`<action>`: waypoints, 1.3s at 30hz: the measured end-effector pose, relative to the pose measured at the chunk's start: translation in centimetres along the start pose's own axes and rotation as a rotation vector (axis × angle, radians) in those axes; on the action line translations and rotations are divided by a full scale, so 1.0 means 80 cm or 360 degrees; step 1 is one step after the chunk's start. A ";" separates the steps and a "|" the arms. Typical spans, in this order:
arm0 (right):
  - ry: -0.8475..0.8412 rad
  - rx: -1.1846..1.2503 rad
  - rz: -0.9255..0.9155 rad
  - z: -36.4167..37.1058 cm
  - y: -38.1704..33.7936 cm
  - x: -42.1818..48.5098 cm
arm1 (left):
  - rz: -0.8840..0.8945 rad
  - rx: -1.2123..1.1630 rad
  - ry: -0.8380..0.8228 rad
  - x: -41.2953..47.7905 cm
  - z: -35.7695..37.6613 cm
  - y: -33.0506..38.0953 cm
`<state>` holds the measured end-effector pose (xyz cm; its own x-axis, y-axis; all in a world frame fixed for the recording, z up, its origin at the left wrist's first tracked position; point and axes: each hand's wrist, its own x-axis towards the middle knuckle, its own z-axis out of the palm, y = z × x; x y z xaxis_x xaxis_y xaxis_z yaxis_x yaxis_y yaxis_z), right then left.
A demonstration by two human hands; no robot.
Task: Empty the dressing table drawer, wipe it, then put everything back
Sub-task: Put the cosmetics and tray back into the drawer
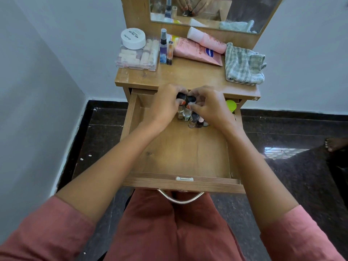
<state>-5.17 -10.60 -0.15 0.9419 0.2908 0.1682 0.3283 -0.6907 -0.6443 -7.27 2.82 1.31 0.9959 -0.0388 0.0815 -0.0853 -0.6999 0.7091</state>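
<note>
Over drawer (180, 157): left hand (165, 105), right hand (211, 108); bottle caps (191, 99) inside grip.

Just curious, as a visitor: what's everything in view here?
drawer: one, wooden, pulled open
small bottles: several, clear, dark-capped, back of drawer
green lid: one, drawer's back right corner
clear box: one, tabletop left
white tub: one, on the box
slim bottles: two, beside the box
pink tubes: two, tabletop middle
checked cloth: one, grey-green, tabletop right
mirror: one, behind
left hand, right hand: each grips a small bottle
</note>
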 end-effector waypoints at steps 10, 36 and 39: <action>-0.0131 -0.0118 -0.0020 0.032 0.026 -0.016 | -0.0106 -0.0065 0.0008 -0.014 0.038 -0.037; -0.0149 -0.0617 -0.0048 0.051 0.036 -0.025 | -0.0128 -0.0121 -0.0042 -0.007 0.071 -0.067; -0.0141 -0.0604 -0.0042 0.051 0.036 -0.025 | -0.0130 -0.0135 -0.0037 -0.007 0.071 -0.066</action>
<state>-6.43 -10.50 -5.39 0.9284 0.3563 0.1050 0.3709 -0.8733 -0.3159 -7.22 2.47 -6.49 1.0000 -0.0016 0.0054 -0.0052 -0.6386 0.7696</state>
